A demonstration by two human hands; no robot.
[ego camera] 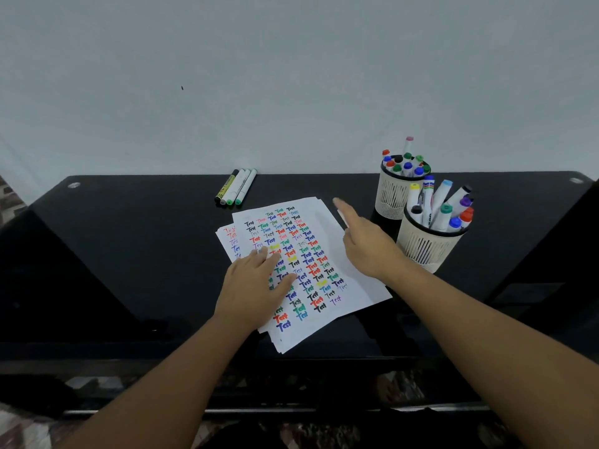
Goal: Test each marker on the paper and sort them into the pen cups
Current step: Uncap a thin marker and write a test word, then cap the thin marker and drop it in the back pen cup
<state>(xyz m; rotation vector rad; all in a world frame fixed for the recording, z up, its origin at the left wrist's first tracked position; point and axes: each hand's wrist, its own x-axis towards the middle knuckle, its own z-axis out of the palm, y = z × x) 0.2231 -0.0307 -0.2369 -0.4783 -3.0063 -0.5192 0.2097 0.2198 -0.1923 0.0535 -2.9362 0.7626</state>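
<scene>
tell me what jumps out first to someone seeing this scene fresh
The paper at the middle of the black table, crowded with "Test" in many colours, with the left hand flat on it. To its right stand two pen cups full of markers; the right hand hangs over the paper's right edge.

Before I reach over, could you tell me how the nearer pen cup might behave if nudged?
The nearer pen cup looks tall, light and loaded with leaning markers, so it may tip. On the glossy black desk it could slide. It stands close beside the farther cup, likely bumping it.
</scene>
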